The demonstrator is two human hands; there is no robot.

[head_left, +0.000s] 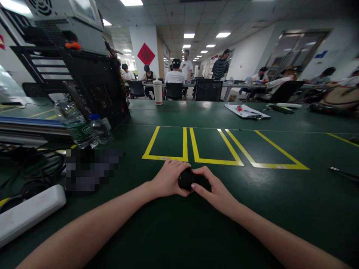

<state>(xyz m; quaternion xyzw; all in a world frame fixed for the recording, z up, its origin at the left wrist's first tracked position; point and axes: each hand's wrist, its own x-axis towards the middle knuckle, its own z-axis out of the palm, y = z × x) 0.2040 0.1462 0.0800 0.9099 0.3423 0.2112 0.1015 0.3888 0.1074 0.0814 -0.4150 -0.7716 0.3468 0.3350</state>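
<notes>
A small black rounded object is held between both hands just above or on the green table; its exact kind cannot be made out. My left hand is wrapped around its left side, with fingers over the top and the thumb below. From the other side, my right hand grips its right end between thumb and fingers. Parts of the object are hidden by the fingers. Beyond the hands, yellow tape outlines mark the tabletop.
At left stand a black computer case, a large clear bottle, a blue-capped bottle, cables and a white power strip. Farther back are a white cup and a clipboard. A pen lies right. People sit and stand beyond.
</notes>
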